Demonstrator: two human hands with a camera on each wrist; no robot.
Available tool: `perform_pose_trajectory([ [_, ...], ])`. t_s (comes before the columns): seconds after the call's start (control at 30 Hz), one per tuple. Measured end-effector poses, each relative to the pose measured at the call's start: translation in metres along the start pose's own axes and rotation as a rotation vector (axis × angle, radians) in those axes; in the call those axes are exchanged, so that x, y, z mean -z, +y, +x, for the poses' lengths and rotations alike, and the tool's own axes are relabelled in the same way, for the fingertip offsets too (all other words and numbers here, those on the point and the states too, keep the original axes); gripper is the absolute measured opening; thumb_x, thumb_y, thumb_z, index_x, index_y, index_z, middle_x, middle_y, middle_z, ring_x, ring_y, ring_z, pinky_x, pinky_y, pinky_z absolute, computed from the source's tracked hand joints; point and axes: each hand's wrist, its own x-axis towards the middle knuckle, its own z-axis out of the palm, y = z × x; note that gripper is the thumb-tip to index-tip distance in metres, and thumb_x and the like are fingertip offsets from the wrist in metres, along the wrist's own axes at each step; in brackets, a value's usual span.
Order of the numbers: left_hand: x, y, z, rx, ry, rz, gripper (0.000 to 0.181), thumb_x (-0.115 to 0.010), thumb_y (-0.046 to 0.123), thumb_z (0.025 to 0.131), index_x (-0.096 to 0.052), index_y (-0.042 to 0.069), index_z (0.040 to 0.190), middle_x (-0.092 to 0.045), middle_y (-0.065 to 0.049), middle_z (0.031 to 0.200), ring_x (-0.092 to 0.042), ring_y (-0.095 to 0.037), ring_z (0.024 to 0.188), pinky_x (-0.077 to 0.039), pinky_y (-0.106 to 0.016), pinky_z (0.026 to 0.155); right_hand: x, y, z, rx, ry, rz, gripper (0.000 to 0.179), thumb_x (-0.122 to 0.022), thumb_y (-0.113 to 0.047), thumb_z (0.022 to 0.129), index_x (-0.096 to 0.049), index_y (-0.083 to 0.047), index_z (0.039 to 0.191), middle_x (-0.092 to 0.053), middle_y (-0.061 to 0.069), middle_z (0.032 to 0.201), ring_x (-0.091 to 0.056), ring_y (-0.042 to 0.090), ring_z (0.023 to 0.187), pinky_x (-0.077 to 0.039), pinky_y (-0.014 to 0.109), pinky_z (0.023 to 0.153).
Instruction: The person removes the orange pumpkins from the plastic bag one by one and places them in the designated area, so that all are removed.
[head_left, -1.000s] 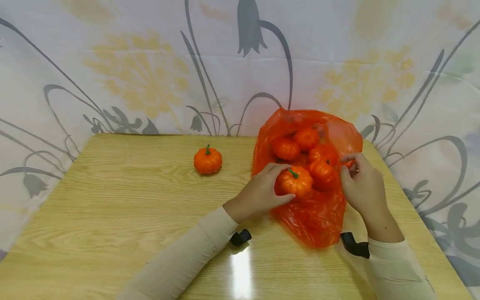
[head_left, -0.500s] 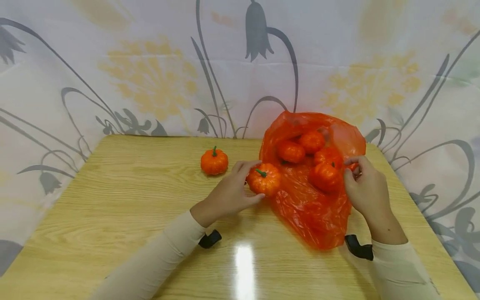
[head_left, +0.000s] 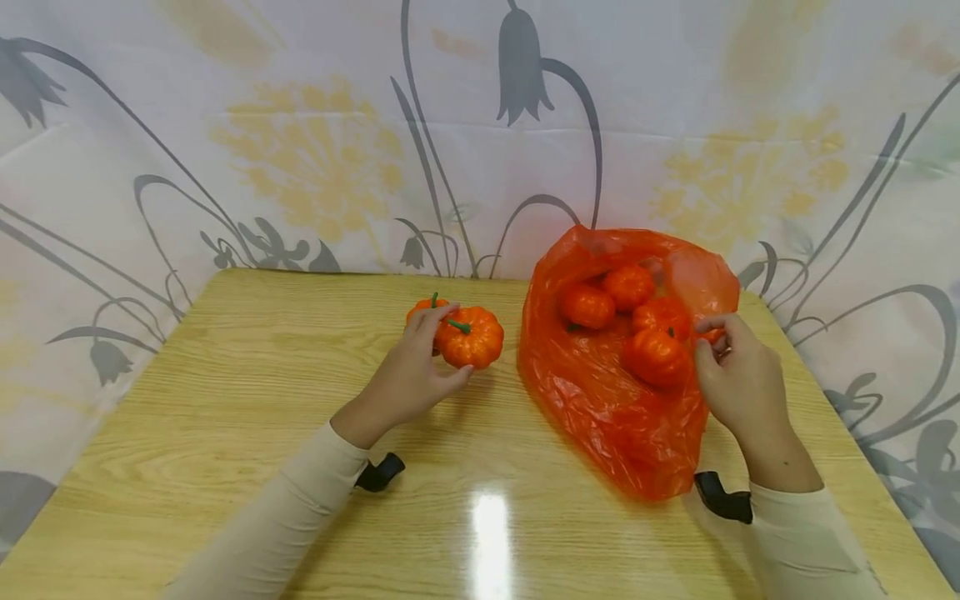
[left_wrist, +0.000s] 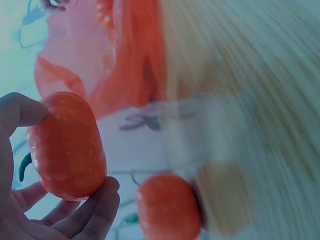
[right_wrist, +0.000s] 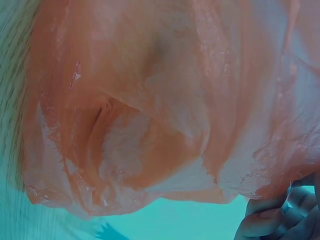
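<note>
My left hand (head_left: pixel 408 371) grips a small orange pumpkin (head_left: pixel 474 337) with a green stem, thumb and fingers round its sides. In the left wrist view this pumpkin (left_wrist: pixel 69 147) hangs over the table, its shadow apart from it. Partly hidden behind that hand is a second pumpkin (head_left: pixel 426 310), standing on the wood. A thin red plastic bag (head_left: pixel 585 400) lies spread at the right with several pumpkins (head_left: pixel 655 357) in it. My right hand (head_left: pixel 738 375) pinches the bag's right edge between thumb and fingers; the right wrist view shows the crumpled plastic (right_wrist: pixel 150 125) close up.
The wooden table (head_left: pixel 247 400) runs back to a flower-patterned cloth (head_left: pixel 450 150) hanging behind it. A black strap piece shows at each wrist, the right one (head_left: pixel 723 500) near the bag's lower corner.
My left hand has carried the pumpkin from over the bag leftward to beside the lone pumpkin. The right hand keeps its pinch on the bag's edge. The head view has shifted slightly.
</note>
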Motion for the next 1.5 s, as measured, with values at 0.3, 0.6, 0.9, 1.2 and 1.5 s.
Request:
perform_pose_trajectory([
  [0.3,0.023,-0.032,-0.011,0.119,0.019,0.033,0.087,-0.075,0.025,0.087,-0.026,0.007,0.157,-0.035,-0.023,0.147,-0.058,-0.041,0.122,-0.053,-0.051,0.099,-0.002,-0.001,0.001,0.009,-0.025,-0.01,0.016,-0.055,-0.01,0.095,-0.062,-0.002,0.108,-0.054,0.008,0.069,-0.034,0.004,0.044,-0.03,0.023,0.04],
  [0.6,0.04,-0.059,-0.017,0.183,0.045,0.061,0.085,-0.072,0.028,0.089,-0.026,0.005,0.157,-0.031,-0.028,0.148,-0.061,-0.041,0.115,-0.054,-0.05,0.098,-0.005,-0.003,-0.002,0.007,-0.04,-0.015,0.016,-0.054,-0.009,0.096,-0.062,-0.003,0.108,-0.053,0.008,0.069,-0.034,0.005,0.044,-0.03,0.024,0.04],
  [0.9,0.053,-0.075,-0.015,0.216,0.037,0.093,0.083,-0.071,0.025,0.089,-0.027,0.004,0.156,-0.03,-0.028,0.148,-0.058,-0.043,0.114,-0.051,-0.054,0.099,-0.006,-0.002,-0.002,0.024,-0.035,-0.014,0.015,-0.055,-0.008,0.095,-0.062,-0.003,0.106,-0.053,0.007,0.068,-0.035,0.005,0.045,-0.031,0.024,0.042],
  [1.2,0.056,-0.086,-0.006,0.278,-0.002,0.1,0.083,-0.068,0.025,0.092,-0.022,0.002,0.157,-0.026,-0.032,0.15,-0.05,-0.053,0.125,-0.043,-0.059,0.107,-0.006,-0.002,-0.002,0.032,-0.028,-0.017,0.014,-0.056,-0.008,0.094,-0.062,-0.003,0.105,-0.054,0.007,0.068,-0.035,0.004,0.045,-0.03,0.024,0.041],
  [1.5,0.052,-0.094,0.005,0.315,-0.032,0.086,0.084,-0.067,0.026,0.093,-0.019,0.002,0.158,-0.025,-0.03,0.152,-0.047,-0.052,0.129,-0.041,-0.059,0.109,-0.005,0.0,-0.001,0.021,-0.023,-0.01,0.014,-0.056,-0.008,0.095,-0.063,-0.003,0.106,-0.053,0.008,0.068,-0.035,0.006,0.045,-0.031,0.023,0.041],
])
